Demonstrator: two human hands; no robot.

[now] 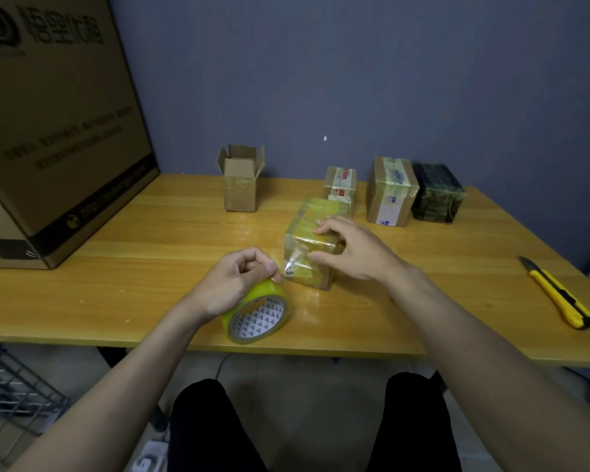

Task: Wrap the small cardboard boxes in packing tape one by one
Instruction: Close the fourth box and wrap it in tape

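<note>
Fingers [269,267] of the left hand [239,284] are curled together, pinching the free end of clear tape just above the yellow-tinted tape roll [258,315], which stands on edge on the counter [150,267] right under that hand. Pinching there, I judge, keeps the strip taut and stops it sticking back onto the roll. Just to the right of those fingers, joined to them by the short stretched strip, sits the small cardboard box [312,247] being wrapped, already glossy with tape over its top and near face. The right hand [351,247] lies over this box with fingers bent round its top edge and thumb on the near face, seemingly pinning the box so the pull cannot drag it.

Beyond the right fingers stand three boxes in a row: a labelled taped box [340,185], a larger taped box [390,192] and a black wrapped box [438,192], probably finished ones set aside. Farther back from the left fingers stands an open box [241,180], flaps up, likely awaiting its turn. Well to the right of both hands lies a yellow utility knife [559,294], within reach for cutting.
</note>
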